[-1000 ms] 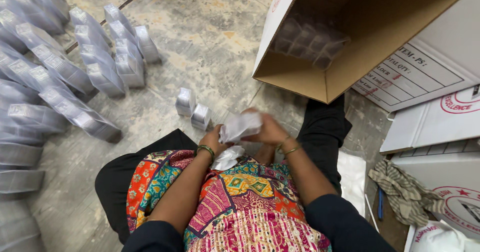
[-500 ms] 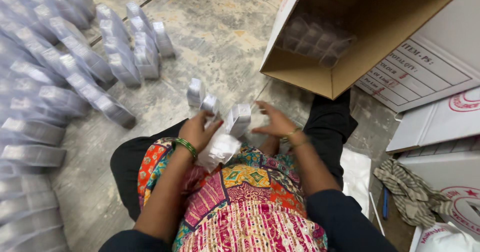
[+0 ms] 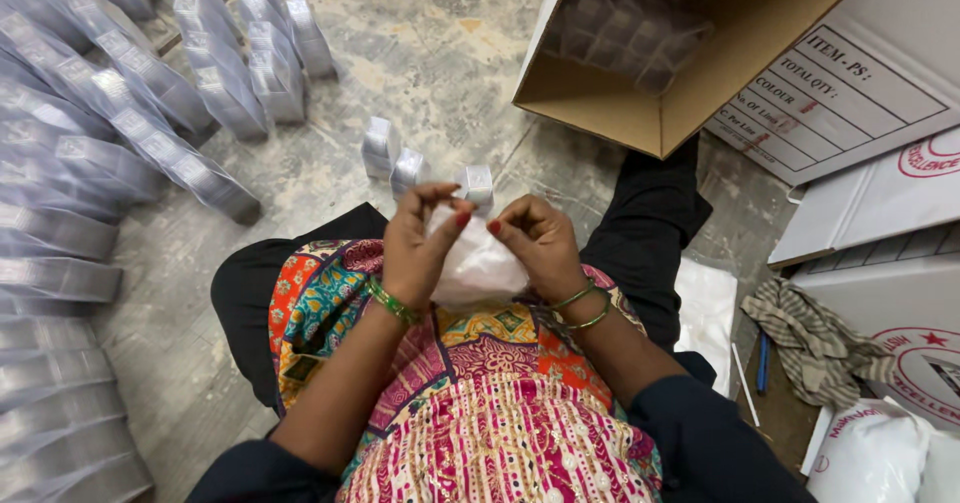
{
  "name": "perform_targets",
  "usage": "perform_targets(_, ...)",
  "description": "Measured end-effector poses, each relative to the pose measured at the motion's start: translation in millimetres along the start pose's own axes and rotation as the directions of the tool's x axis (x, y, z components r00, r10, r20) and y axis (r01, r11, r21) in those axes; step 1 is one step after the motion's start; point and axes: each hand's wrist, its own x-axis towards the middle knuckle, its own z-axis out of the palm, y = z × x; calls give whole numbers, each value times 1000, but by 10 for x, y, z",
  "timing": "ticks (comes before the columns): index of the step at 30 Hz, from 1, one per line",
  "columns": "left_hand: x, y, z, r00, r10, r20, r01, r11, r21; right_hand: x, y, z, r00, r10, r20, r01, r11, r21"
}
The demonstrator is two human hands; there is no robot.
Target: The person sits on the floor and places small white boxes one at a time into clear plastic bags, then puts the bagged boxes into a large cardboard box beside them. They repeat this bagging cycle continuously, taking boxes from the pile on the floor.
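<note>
- Rows of clear wrapped packs (image 3: 120,133) are lying across the floor (image 3: 440,53) on the left, running past the frame's edge; their contents are too blurred to make out.
- Three small white boxes (image 3: 410,168) are standing near each other on the floor just ahead of the hands.
- The left hand (image 3: 415,248) is curling upward, thumb and fingertips pinching shut on the top edge of a thin clear plastic bag (image 3: 475,263) held over the lap.
- The right hand (image 3: 540,243) is gripping the bag's other side, fingers folded closed; whatever is inside the bag is hidden.
- A tilted brown cardboard carton (image 3: 640,113) is holding clear-wrapped items, dim in shadow.
- White printed cartons (image 3: 860,93) are lying at right, partly cut off.
</note>
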Motion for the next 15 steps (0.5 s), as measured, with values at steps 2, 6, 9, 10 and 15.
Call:
perform_targets(2, -72, -62, -39, 994, -103, 43, 107, 991, -84, -6, 157, -18, 999, 34, 21, -35, 997, 65)
perform_targets(6, -141, -201, -112, 949, -301, 93, 314, 925, -214, -7, 425, -77, 999, -14, 42, 13, 1000, 24)
perform_targets(9, -143, -327, -107, 924, -371, 97, 382, 875, -296, -5, 454, -121, 1000, 5, 16, -5, 999, -40)
perform_targets(10, -140, -375, -101, 914, -394, 95, 403, 860, -313, -3, 432, -131, 999, 44, 29, -45, 999, 17)
perform_targets(15, -142, -650, -125, 906, -421, 50, 416, 860, -296, 7, 231, -103, 991, 76, 108, -88, 990, 106)
